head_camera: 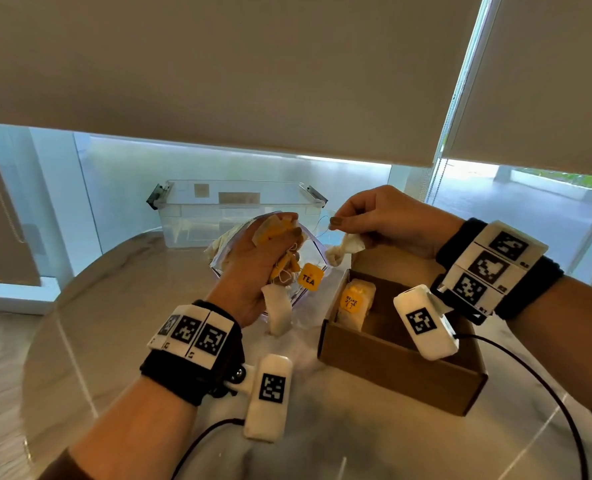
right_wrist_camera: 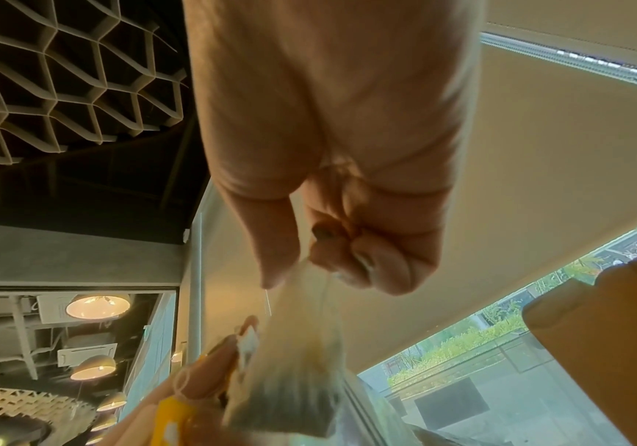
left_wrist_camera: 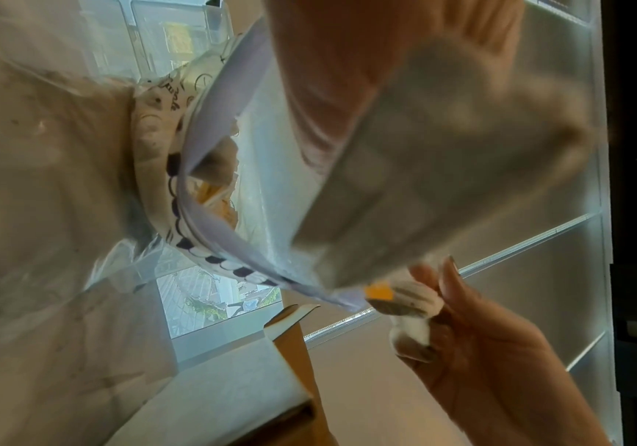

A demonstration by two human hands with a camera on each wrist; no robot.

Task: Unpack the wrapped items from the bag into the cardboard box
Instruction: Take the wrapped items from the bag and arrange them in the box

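My left hand grips a bunch of tea bags with yellow tags just above the clear zip bag. One tag marked TEA and one pale tea bag dangle from it. My right hand pinches a single tea bag by its top, beside the bunch and over the far left corner of the open cardboard box. A few tea bags stand in the box's left end. In the right wrist view the fingers pinch the hanging tea bag. The bag's purple rim gapes open.
A clear plastic tub with grey latches stands at the back of the round marble table. The box's raised flap stands under my right hand. Wrist camera cables trail over the table's near side. Window blinds hang behind.
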